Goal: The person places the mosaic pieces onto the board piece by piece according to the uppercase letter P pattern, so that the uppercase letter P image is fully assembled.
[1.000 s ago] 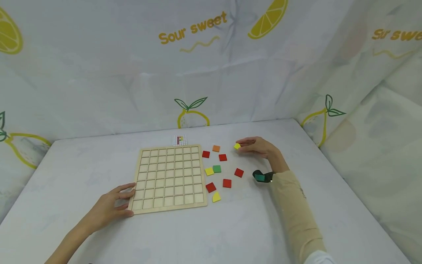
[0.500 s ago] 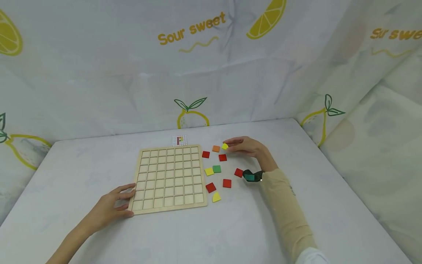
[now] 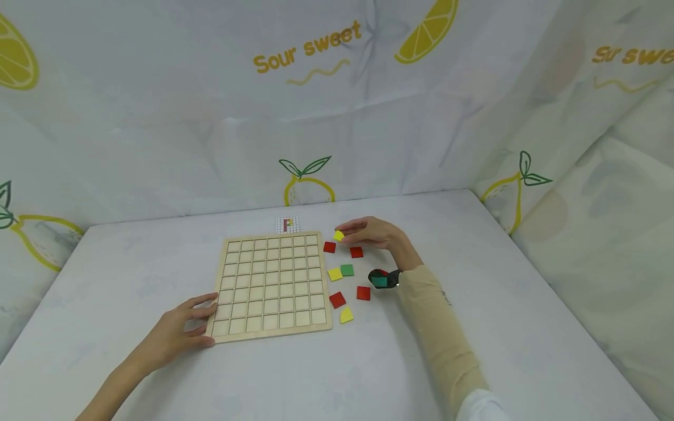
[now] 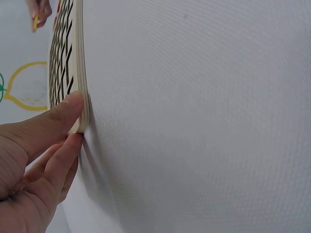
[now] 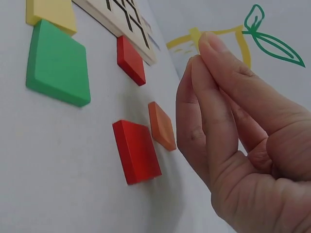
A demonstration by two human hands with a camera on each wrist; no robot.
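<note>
Board (image 3: 271,285): pale wood, square, ruled into shallow square cells by thin ribs; its edge shows layered lines in the left wrist view. It lies flat on white cloth (image 3: 295,380) with a fine weave. Left hand (image 3: 171,336): pinching the board's near left corner, thumb against fingers. Right hand (image 3: 371,233): thumb and fingertips pinching a small yellow piece (image 3: 339,235), one side rounded, raised off the cloth just right of the board's far right corner. Orange tile (image 5: 161,126): flat, smooth, below the right hand. Right of the board: matte red tiles (image 3: 363,293), square; green tile (image 3: 347,270), square, with softened corners, beside a yellow square (image 3: 335,274); yellow quarter-round (image 3: 346,315), nearest. Gridded card (image 3: 288,224): at the board's far edge, coloured cells.
</note>
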